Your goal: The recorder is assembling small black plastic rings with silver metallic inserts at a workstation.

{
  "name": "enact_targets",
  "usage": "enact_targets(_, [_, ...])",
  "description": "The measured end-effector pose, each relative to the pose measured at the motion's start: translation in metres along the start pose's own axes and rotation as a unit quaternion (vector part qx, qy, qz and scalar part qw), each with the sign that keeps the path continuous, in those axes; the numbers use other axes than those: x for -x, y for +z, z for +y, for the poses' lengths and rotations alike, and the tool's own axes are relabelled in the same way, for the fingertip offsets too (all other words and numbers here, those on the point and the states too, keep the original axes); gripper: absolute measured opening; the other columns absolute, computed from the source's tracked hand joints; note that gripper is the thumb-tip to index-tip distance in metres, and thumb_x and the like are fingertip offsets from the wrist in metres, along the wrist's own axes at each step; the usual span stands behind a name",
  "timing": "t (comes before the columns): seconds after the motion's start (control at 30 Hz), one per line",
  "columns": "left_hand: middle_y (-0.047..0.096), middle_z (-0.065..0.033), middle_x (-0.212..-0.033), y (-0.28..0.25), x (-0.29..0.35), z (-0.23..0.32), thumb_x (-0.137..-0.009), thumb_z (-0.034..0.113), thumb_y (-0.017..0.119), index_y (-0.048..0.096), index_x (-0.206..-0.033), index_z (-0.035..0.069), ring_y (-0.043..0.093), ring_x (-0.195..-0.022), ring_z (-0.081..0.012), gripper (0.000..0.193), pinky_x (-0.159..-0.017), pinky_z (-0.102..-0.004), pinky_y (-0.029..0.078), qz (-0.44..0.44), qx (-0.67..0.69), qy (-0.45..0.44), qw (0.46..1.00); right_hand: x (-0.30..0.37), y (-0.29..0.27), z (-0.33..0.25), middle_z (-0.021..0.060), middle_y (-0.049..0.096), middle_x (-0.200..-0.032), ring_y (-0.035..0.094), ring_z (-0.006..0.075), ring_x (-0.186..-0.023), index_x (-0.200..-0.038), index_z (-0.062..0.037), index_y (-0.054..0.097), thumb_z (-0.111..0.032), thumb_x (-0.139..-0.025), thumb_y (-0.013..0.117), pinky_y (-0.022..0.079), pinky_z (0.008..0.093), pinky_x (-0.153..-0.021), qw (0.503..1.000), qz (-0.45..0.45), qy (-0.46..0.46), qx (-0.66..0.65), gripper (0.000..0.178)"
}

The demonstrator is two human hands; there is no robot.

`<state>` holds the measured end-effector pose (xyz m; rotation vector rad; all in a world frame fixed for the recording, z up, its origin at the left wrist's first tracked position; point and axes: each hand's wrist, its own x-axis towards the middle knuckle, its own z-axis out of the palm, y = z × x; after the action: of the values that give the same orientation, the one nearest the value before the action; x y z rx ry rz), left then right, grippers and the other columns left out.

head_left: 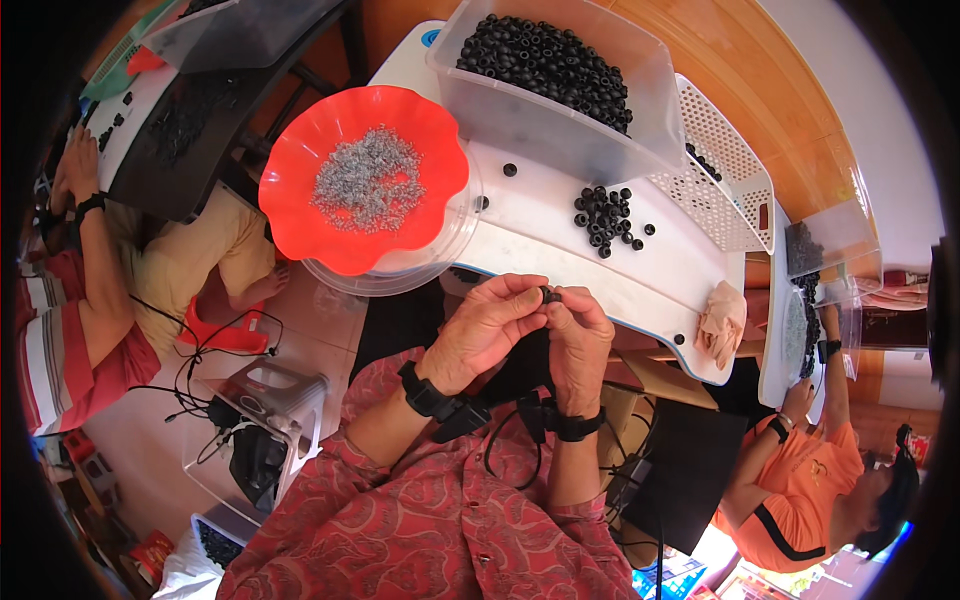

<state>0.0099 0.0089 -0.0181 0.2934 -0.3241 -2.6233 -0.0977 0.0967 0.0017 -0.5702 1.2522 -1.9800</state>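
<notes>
Over the near edge of the white table (500, 250), my left hand (487, 328) and my right hand (580, 345) meet fingertip to fingertip. Between them they pinch a small round black part (549, 295), partly covered by the fingers. Further off on the tabletop lies a loose pile of black round parts (602, 217) with holes through them. To the left, a red wavy-rimmed bowl (288, 190) contains many tiny silvery pieces (370, 180), too small to make out. It rests on a clear round tray (400, 282).
A clear plastic bin (540, 140) full of black parts stands at the back, beside a white perforated basket (735, 200). A crumpled beige cloth (722, 322) lies at the table's right. People sit working at left and right. A grey stool (275, 395) and cables (190, 385) are lower left.
</notes>
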Motion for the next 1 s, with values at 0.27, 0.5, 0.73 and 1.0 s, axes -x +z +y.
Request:
enact_targets(0.27, [0.065,-0.0100,-0.110,0.006,0.005,0.005,-0.095,0.009,0.059,0.062,-0.118,0.000,0.064,-0.099,-0.0164,0.025,-0.089,-0.0300,0.054,0.006,-0.058,0.018,0.998,0.001,-0.002,-0.003,0.0065,0.064,-0.096,0.059,0.0118,-0.084,-0.098,0.0022,0.068,0.008,-0.082,0.070,0.048,0.0230,-0.075,1.000,0.009,-0.005,0.028,0.017])
enact_targets(0.5, [0.066,-0.0112,-0.109,0.004,0.005,0.005,-0.095,0.008,0.059,0.062,-0.117,-0.002,0.065,-0.099,-0.0173,0.024,-0.088,-0.0299,0.056,0.010,-0.068,0.026,0.997,0.003,0.000,-0.005,0.0075,0.065,-0.097,0.061,0.0133,-0.088,-0.097,0.0030,0.068,0.008,-0.081,0.070,0.050,0.0240,-0.079,0.998,0.012,-0.001,0.068,0.017])
enact_targets(0.73, [0.067,-0.0130,-0.106,0.006,0.007,0.007,-0.095,0.005,0.059,0.062,-0.116,-0.004,0.067,-0.091,-0.0171,0.023,-0.080,-0.0266,0.058,0.044,-0.140,0.047,0.988,0.005,0.002,-0.006,0.0068,0.066,-0.095,0.062,0.0130,-0.088,-0.096,0.0022,0.068,0.005,-0.082,0.072,0.050,0.0242,-0.080,0.984,0.016,-0.058,0.167,0.015])
enact_targets(1.0, [0.067,-0.0146,-0.105,0.016,0.015,0.015,-0.096,0.004,0.057,0.062,-0.116,-0.006,0.069,-0.089,-0.0176,0.024,-0.080,-0.0273,0.059,0.082,-0.257,0.086,0.959,0.006,0.018,-0.017,0.0054,0.064,-0.091,0.061,0.0109,-0.081,-0.094,0.0015,0.067,0.004,-0.082,0.071,0.049,0.0224,-0.072,0.937,-0.014,-0.142,0.318,0.013])
